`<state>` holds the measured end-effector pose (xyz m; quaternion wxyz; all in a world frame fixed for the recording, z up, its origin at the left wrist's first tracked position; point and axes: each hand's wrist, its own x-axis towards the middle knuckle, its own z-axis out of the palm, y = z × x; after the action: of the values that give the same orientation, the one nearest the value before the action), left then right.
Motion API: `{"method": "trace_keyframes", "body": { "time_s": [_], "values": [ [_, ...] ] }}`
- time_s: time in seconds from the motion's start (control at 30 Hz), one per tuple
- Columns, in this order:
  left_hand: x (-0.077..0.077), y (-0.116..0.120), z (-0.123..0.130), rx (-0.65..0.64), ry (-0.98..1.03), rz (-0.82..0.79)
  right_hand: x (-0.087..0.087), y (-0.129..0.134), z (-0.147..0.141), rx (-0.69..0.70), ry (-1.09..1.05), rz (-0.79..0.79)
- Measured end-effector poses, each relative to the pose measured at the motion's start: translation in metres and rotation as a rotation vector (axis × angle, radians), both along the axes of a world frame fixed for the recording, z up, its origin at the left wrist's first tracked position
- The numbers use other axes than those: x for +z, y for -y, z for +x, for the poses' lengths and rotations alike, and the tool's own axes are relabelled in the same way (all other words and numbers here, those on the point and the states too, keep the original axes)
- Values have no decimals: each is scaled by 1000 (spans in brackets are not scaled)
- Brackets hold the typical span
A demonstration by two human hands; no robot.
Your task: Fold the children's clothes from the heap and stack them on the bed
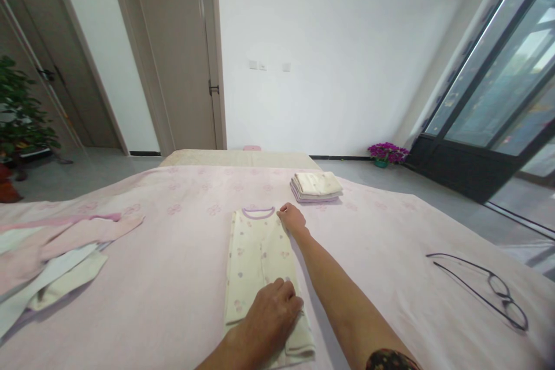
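Observation:
A cream garment (249,248) with small printed motifs and a lilac neckline lies on the pink cloth, its sides folded inward into a long narrow shape. At its upper right corner, my right hand (292,217) pinches the fabric edge by the shoulder. My left hand (275,309) rests on the lower right part of the garment, its fingers curled at the right edge and closed on the fabric. Below that hand a folded end of the garment shows, partly covered by my left wrist.
A folded stack of clothes (318,185) sits beyond my right hand. Loose pink and white clothes (56,254) lie at the left. Eyeglasses (498,295) rest on the pink cloth (165,277) at the right.

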<state>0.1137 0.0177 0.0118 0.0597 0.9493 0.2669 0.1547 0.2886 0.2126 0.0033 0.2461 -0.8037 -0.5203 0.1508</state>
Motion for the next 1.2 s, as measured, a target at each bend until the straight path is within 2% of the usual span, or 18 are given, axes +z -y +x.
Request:
{"method": "trace_keyframes", "body": {
  "time_s": [0.33,0.57,0.67,0.73,0.83,0.9,1.03,1.2],
  "values": [
    [-5,1,-3,8,169,-98,6,-2,-1,41,48,-17],
    [7,3,-11,27,221,-238,10,3,-3,-7,98,-12],
    [6,2,-13,-4,269,-249,16,12,-4,-11,125,23],
    [3,0,-13,-38,318,-243,19,22,-8,41,148,57],
    [2,-7,-16,-33,441,-238,19,41,-20,204,190,106],
    [5,-15,-21,64,524,-231,18,53,-28,317,224,119],
    [12,-42,-44,374,589,-148,19,68,-36,441,307,125],
    [0,-78,-80,676,433,-40,27,60,-43,471,367,113]
  ]
}}
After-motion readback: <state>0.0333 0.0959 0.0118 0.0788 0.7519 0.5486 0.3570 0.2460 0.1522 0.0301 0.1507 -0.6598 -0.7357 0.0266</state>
